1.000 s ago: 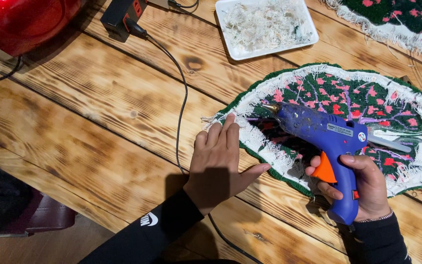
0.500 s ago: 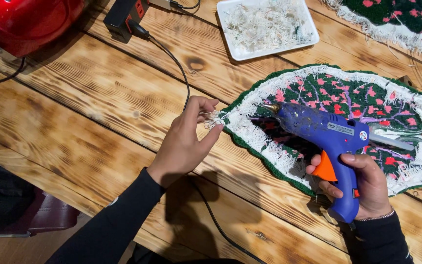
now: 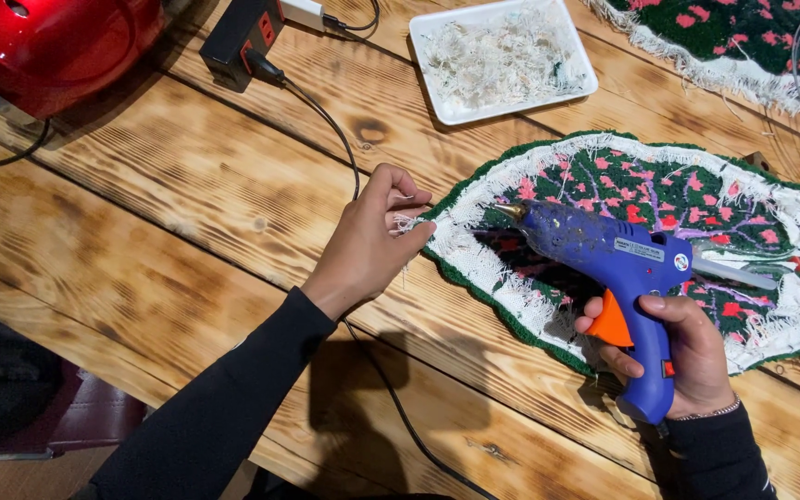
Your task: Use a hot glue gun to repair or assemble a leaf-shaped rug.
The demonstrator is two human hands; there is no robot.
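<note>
A blue glue gun [image 3: 615, 278] with an orange trigger is gripped by its handle in the right hand [image 3: 682, 356], the fingers wrapped round it and one finger laid near the trigger. The gun is held just above a leaf-shaped tufted rug piece [image 3: 659, 199], which lies face down on the wooden table [image 3: 168, 231]; its metal nozzle is pointed toward the piece's left tip. The piece is patterned in green, pink and purple and is bordered by frayed white backing cloth.

The left hand [image 3: 368, 245] is raised at that left tip, and a small tuft of white threads [image 3: 406, 222] is pinched between thumb and fingertips; whether the threads are still attached to the cloth edge cannot be made out clearly.

A black cable [image 3: 349, 167] is run across the table under the left wrist from a black power strip [image 3: 241, 37] at the top. Beside the strip a white tray [image 3: 437, 93] filled with white thread scraps is set. A red glossy object [image 3: 57, 42] is seen at the upper left corner, and a second tufted piece [image 3: 743, 37] at the upper right.
</note>
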